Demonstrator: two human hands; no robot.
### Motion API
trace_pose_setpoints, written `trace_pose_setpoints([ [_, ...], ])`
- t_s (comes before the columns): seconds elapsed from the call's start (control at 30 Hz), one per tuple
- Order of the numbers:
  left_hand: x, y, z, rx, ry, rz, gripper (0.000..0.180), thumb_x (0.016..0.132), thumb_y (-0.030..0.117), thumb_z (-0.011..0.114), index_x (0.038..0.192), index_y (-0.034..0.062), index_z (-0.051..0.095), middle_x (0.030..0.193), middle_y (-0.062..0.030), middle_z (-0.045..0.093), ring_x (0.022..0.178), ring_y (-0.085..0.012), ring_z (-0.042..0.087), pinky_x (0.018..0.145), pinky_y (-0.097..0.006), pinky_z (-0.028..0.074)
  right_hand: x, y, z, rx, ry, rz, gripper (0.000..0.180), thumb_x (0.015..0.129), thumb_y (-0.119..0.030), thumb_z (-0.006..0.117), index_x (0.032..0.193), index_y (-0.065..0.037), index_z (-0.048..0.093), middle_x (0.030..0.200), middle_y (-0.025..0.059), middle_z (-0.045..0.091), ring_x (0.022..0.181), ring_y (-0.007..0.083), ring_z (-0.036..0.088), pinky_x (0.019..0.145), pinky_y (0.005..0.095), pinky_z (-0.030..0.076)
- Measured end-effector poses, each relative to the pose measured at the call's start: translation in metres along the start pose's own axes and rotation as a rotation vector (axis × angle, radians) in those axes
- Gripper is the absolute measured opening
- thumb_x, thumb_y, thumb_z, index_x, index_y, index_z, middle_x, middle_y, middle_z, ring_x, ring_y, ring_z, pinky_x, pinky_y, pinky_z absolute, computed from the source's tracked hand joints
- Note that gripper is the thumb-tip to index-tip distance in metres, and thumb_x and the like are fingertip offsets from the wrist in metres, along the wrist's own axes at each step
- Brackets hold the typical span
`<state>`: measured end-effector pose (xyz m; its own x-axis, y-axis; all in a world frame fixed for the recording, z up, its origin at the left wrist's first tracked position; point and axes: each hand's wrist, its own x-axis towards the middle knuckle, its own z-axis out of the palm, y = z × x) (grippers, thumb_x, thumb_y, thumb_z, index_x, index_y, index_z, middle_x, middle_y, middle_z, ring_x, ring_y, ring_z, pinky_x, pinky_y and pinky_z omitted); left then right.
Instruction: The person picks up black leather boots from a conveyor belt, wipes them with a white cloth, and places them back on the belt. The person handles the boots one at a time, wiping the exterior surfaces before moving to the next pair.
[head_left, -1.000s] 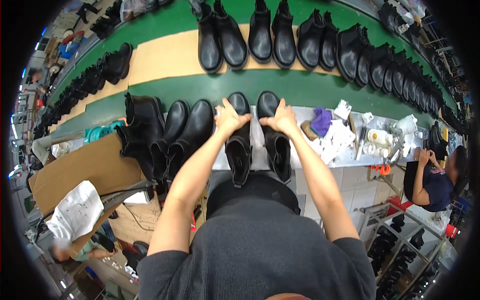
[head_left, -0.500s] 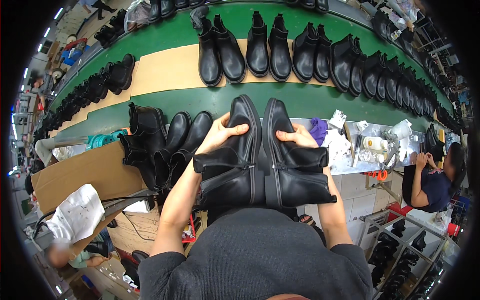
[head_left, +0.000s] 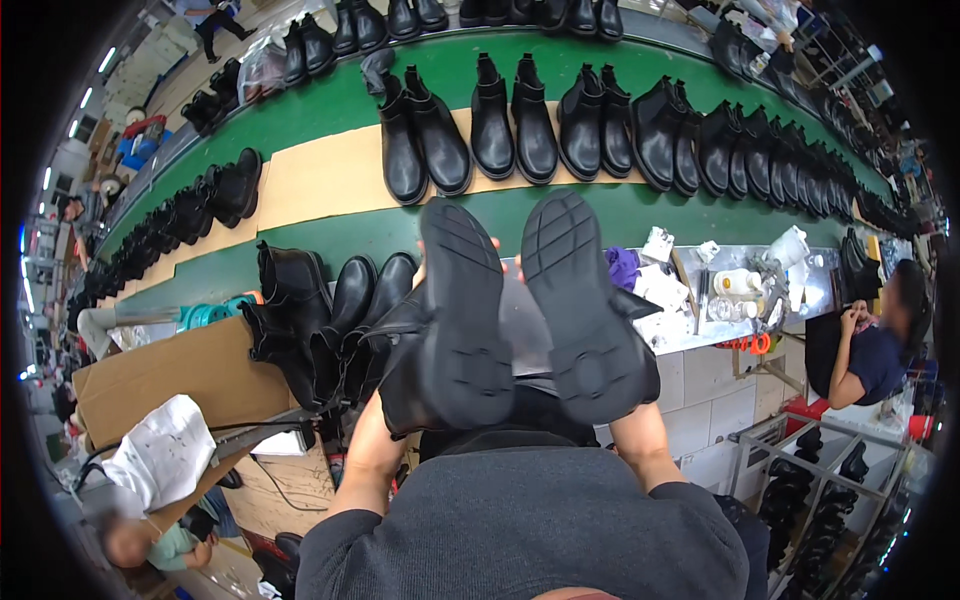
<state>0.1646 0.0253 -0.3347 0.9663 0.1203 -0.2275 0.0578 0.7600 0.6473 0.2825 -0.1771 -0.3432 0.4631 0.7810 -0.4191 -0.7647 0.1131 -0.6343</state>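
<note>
My left hand point(head_left: 420, 262) grips a black ankle boot point(head_left: 463, 310), whose dark ridged sole faces up toward me. In my right hand point(head_left: 519, 266) is a second black boot point(head_left: 572, 300), held beside the first with its sole also turned up. Both toes point away from me and a gap separates the two soles. The boots cover most of both hands; a few fingertips show at their edges. To the left, several black boots point(head_left: 350, 295) stand close together at the near edge of the green table point(head_left: 330, 230).
Pairs of black boots point(head_left: 535, 130) line tan cardboard point(head_left: 330, 170) across the table. Bottles point(head_left: 738, 282), white rags and a purple cloth point(head_left: 622, 266) lie on a metal surface at right. Cardboard point(head_left: 180, 375) and a white cloth point(head_left: 160, 450) are at left. A person point(head_left: 870, 340) sits at right.
Both boots have been turned over from their sides, so the soles now face me. My thumbs, earlier on the uppers, are now hidden. The view has shifted slightly.
</note>
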Motion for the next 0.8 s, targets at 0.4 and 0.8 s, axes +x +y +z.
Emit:
trace_pose_setpoints([
  [0.4,0.004,0.042,0.005,-0.219,-0.045,-0.111,0.051,0.094,0.035,0.056,0.133,0.0036,0.046,0.122,-0.0168,0.059,0.098,-0.0312,0.065,0.079,-0.039,0.057,-0.005,-0.011,0.012,0.34,-0.16,-0.146,0.062,0.094,-0.048,0.054,0.129,0.004,0.049,0.114,0.018,0.062,0.099,0.0268,0.063,0.084,0.0366,0.053],
  [0.8,0.034,-0.022,-0.08,1.56,0.414,-0.089,0.084,0.082,0.052,0.064,0.137,-0.0059,0.04,0.128,-0.0316,0.046,0.122,-0.0437,0.047,0.101,-0.046,0.041,0.089,0.116,-0.092,-0.896,0.466,0.073,0.079,0.083,-0.051,0.065,0.135,0.003,0.039,0.123,0.0256,0.053,0.089,0.0359,0.066,0.056,0.0457,0.06],
])
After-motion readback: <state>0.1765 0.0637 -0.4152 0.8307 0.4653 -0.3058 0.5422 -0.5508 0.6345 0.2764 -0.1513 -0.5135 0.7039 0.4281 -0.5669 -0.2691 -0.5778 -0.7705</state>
